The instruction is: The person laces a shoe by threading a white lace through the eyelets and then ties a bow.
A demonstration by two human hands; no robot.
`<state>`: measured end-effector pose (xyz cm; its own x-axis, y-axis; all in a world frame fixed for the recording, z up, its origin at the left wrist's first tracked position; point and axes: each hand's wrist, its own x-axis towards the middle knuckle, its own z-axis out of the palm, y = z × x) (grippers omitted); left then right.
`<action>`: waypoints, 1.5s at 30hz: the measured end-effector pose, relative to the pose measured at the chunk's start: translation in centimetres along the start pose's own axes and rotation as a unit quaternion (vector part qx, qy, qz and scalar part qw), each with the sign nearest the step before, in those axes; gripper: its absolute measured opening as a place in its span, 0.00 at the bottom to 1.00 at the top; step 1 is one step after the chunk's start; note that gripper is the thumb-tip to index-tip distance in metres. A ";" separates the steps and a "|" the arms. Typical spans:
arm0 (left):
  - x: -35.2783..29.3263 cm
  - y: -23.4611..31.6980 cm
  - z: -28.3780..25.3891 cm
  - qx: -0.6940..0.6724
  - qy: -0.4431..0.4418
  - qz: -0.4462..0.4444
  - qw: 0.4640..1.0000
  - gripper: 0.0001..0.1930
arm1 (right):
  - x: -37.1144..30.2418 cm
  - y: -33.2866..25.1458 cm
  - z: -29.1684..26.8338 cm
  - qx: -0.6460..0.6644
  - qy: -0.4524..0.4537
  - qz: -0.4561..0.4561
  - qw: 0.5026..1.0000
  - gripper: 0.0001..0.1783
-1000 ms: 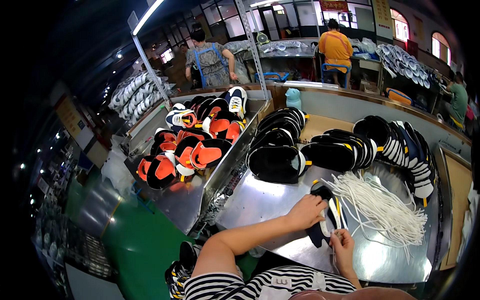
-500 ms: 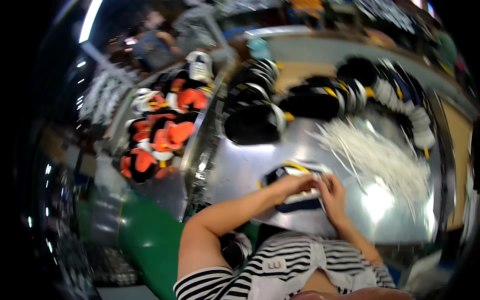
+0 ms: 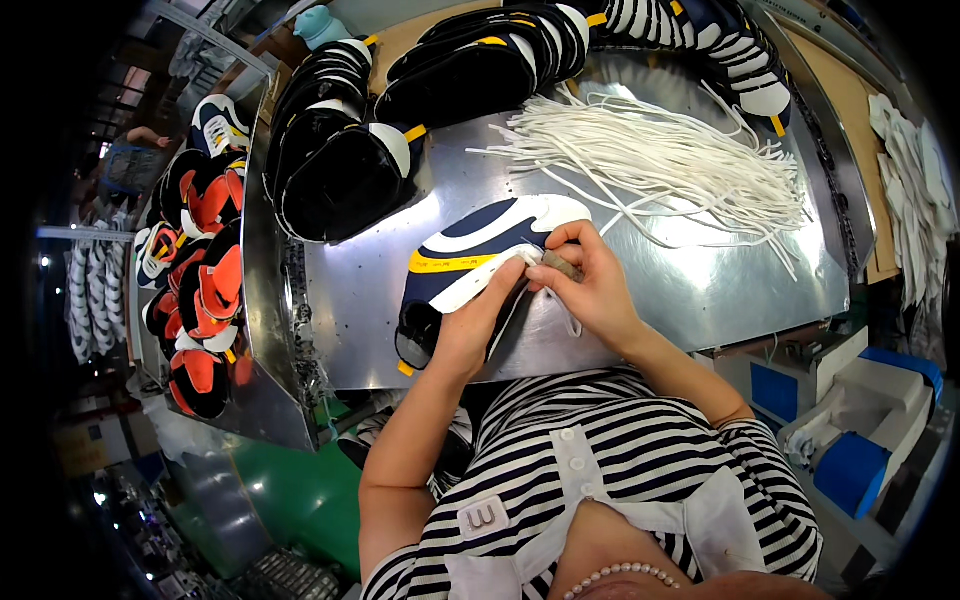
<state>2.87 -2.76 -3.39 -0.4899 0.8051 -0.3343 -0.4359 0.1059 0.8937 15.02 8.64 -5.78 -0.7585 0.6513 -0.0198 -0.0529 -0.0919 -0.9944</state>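
A shoe upper [image 3: 480,237] in navy, white and yellow lies on its side on the metal table in front of me. My left hand [image 3: 472,325] is closed on its white eyelet edge, thumb along the strip and toward the opening. Just to the right, my right hand [image 3: 592,283] pinches at the same edge, its fingertips nearly meeting the left ones. A white shoelace [image 3: 574,322] hangs below the right fingertips. Among those fingers shows a small greyish-brown piece [image 3: 562,264], whose kind I cannot make out. The fingertips partly hide the eyelets.
A loose bundle of white laces [image 3: 660,165] lies beyond my right hand. Rows of black-lined shoe uppers [image 3: 335,185] line the table's far side. Leftward, past a raised metal edge, a second tray holds orange-lined uppers [image 3: 210,285]. A white and blue box-like object [image 3: 860,430] stands at right.
My view has swung toward the right and closer to the table, and it is sharper now. Both hands stay together at the upper's eyelet edge.
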 end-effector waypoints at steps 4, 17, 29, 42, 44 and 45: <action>-0.6 0.1 0.9 0.009 0.030 0.069 0.997 0.09 | -0.2 -0.9 0.2 -0.046 -0.013 -0.001 0.999 0.17; -0.9 -0.7 1.2 0.192 0.091 0.166 0.963 0.08 | -1.3 -2.4 -2.6 -0.106 -0.069 -0.003 0.992 0.07; -1.1 -1.3 0.7 0.232 0.093 0.114 0.961 0.10 | -0.7 -1.5 -2.0 -0.219 -0.059 -0.033 0.973 0.08; -2.1 0.3 -0.8 0.062 0.146 -0.127 0.979 0.30 | -0.1 -5.9 -4.5 -0.375 -0.030 -0.083 0.923 0.15; -1.2 0.5 -0.9 0.095 0.086 -0.086 0.988 0.28 | 0.6 -2.9 -6.1 -0.317 0.053 -0.165 0.932 0.25; -1.0 0.6 -0.5 0.104 0.073 -0.113 0.985 0.29 | 1.3 -2.1 -6.2 -0.283 0.050 -0.162 0.944 0.30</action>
<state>2.71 -3.74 -2.66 -0.5078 0.6566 -0.5577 -0.3893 0.4025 0.8285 18.17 14.30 -4.33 -0.6959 0.6465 0.3127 0.1050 0.5224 -0.8462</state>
